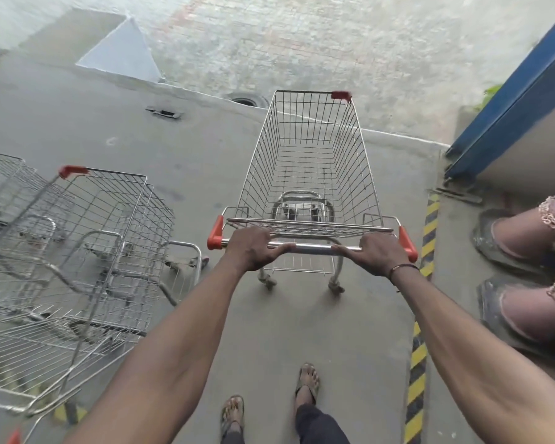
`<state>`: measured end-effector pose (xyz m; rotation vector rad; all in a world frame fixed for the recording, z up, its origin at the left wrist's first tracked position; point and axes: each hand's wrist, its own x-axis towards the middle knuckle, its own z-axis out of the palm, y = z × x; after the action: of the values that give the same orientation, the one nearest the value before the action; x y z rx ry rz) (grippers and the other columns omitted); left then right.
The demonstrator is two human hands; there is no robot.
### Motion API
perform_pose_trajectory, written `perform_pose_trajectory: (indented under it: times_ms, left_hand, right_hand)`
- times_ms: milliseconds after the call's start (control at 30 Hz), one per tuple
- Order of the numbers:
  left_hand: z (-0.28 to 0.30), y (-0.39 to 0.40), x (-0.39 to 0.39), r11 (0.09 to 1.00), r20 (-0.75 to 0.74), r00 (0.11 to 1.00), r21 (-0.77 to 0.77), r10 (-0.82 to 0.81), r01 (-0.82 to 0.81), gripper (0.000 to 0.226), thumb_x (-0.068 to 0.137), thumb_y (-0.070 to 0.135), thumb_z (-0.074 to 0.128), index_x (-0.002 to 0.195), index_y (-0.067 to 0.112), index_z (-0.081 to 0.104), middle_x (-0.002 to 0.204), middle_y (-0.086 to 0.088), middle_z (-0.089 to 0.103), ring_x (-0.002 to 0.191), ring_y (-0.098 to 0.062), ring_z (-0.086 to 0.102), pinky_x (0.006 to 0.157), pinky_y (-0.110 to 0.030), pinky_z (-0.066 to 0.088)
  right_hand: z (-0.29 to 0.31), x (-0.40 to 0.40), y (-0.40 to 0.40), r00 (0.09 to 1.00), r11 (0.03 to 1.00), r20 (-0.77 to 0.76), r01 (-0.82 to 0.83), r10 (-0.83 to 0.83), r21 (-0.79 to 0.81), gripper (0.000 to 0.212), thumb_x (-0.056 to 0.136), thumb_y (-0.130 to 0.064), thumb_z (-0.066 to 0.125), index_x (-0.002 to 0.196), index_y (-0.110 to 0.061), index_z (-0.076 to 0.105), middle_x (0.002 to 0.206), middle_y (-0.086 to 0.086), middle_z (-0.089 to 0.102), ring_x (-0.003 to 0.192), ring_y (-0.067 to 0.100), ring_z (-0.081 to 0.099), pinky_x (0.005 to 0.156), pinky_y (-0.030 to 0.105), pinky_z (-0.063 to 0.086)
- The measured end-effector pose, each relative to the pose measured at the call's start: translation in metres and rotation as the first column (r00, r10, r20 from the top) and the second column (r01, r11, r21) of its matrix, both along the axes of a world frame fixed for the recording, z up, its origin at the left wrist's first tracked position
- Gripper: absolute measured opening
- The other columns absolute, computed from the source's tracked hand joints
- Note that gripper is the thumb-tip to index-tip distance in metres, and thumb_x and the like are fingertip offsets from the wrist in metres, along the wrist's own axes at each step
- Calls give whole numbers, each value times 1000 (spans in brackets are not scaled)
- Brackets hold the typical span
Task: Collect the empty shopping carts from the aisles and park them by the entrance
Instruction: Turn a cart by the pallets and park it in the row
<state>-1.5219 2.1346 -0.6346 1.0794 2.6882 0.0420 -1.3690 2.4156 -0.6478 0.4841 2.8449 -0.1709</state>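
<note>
Empty cart, 2 hands on handle

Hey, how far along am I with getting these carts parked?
Done: a group of carts already stands parked to your left. In hand: your left hand and right hand grip the handle of one empty cart. Left: setting it with the others; further carts aren't visible.

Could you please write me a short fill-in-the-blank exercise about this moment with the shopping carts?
1. Both hands, left hand and right hand, grip the cart's ____.
2. The basket of the pushed cart is ____.
3. The parked carts stand on the person's ____ side.
4. The floor stripe is yellow and ____.

Missing words: handle; empty; left; black
</note>
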Motion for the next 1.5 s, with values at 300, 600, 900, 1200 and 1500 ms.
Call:
perform_pose_trajectory:
  times_ms: [300, 600, 900, 1200, 1500]
  left_hand:
    - [15, -104, 6, 1000, 10, 1000, 2, -9, 8, 85, 93, 85, 41, 93, 9, 79, 62, -6, 54, 65, -31, 55, 64, -42, 46]
    - [-6, -216, 45, 1000, -20, 1000, -8, 18, -18, 95, 85, 99, 24, 57, 14, 54, 57, -2, 55, 53, -22, 54, 55, -37, 46]
    - [-14, -291, 92, 999, -34, 999, -8, 40, -41, 105, 81, 104, 16, 65, 13, 67, 57, -1, 56, 57, -25, 61, 63, -39, 57]
    - [-24, -329, 150, 999, -87, 995, 22, -47, 49, 79, 76, 106, 1, 91, 40, 42, 56, 3, 53, 53, -16, 55, 48, -34, 26]
    - [-29, -361, 208, 996, -3, 997, 60, -72, 72, 78, 77, 106, 4, 92, 40, 43, 55, 3, 49, 54, -15, 56, 55, -35, 31]
  right_hand:
    - [12, 4, -111, 1000, 1000, 29, 8, -7, -22, 95, 79, -103, 24, 51, -16, 49, 55, 3, 55, 59, 24, 58, 63, 42, 50]
    - [12, 32, -207, 999, 998, 22, -42, 43, -37, 92, 84, -100, 33, 50, -16, 45, 52, 3, 53, 55, 22, 55, 57, 39, 36]
    - [14, 78, -281, 999, 998, 12, -51, 51, -39, 90, 83, -100, 32, 49, -17, 39, 49, 3, 49, 52, 23, 52, 56, 42, 37]
    - [11, 152, -323, 1000, 999, 14, -5, 6, -35, 96, 76, -107, 22, 49, -17, 39, 49, 3, 50, 51, 23, 53, 56, 42, 39]
    - [2, 233, -364, 998, 998, 12, 56, -55, -42, 103, 65, -114, 6, 51, -18, 43, 51, 1, 52, 49, 20, 49, 54, 41, 38]
